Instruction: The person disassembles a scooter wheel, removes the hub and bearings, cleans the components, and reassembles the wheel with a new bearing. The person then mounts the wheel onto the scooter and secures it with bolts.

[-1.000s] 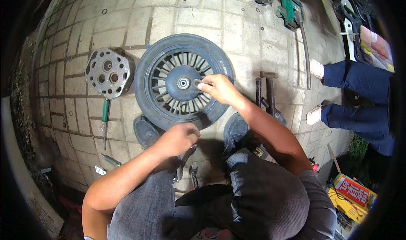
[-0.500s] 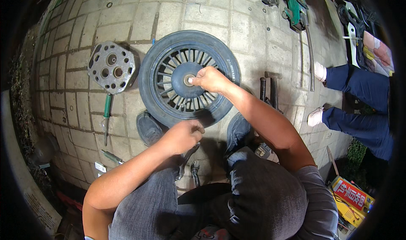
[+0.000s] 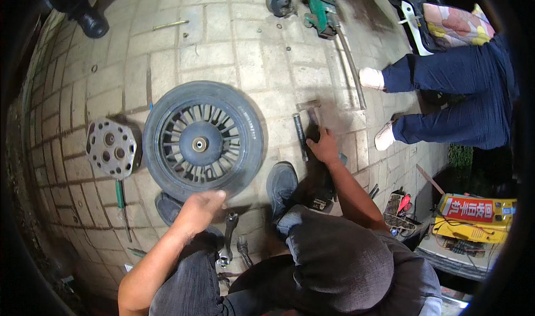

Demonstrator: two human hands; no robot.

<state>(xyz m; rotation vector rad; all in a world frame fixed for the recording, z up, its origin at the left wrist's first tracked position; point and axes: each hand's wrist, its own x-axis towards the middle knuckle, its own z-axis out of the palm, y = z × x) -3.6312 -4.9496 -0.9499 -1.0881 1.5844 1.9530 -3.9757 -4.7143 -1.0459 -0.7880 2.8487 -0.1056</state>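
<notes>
A black spoked wheel with a rubber tyre [image 3: 248, 121] lies flat on the paving in front of me. A brass-coloured ring with a hole shows at its hub [image 3: 199, 144]. My left hand [image 3: 202, 210] is at the tyre's near edge with curled fingers; whatever they may hold is hidden. Off to the wheel's right, my right hand [image 3: 325, 147] closes round the handle of a hammer [image 3: 308, 105], which is partly blurred. Just left of that hand lies a black bar [image 3: 301, 137]. Between my legs are a wrench [image 3: 229, 232] and another metal tool [image 3: 244, 250].
Left of the wheel stands a round-holed metal block [image 3: 112, 149], with a green-handled screwdriver [image 3: 120, 196] below it. A green jack-like tool [image 3: 320, 15] with a long bar lies far right. Another person's legs [image 3: 457, 71] are at right; a dark shoe [image 3: 92, 24] is upper left.
My right hand has left the wheel's hub and gone right to the hammer. My left hand has stayed near the tyre's near edge. The view has shifted, bringing a dark shoe in.
</notes>
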